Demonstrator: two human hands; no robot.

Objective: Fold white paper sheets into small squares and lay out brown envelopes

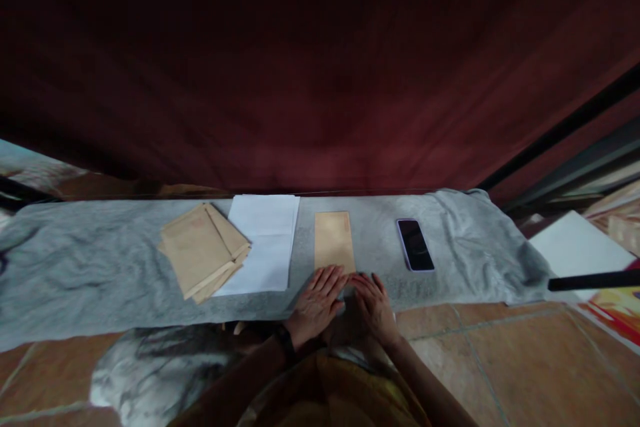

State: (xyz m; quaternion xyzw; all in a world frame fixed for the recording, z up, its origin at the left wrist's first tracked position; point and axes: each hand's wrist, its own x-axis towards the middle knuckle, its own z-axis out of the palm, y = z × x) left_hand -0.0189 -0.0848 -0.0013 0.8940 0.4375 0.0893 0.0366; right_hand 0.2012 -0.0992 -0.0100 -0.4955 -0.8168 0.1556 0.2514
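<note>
Both my hands rest flat on the grey cloth [90,260] near its front edge. My left hand [319,300] lies with fingers stretched out, its fingertips touching the near end of a single brown envelope [333,239] that lies lengthwise ahead of me. My right hand [374,303] lies beside it, fingers spread on the cloth, just right of the envelope's near corner. Neither hand holds anything.
A loose stack of brown envelopes [203,248] lies at the left, beside white paper sheets [265,240]. A dark phone [415,244] lies to the right. A dark red curtain [320,80] hangs behind. Tiled floor [500,353] and white paper [575,243] are at the right.
</note>
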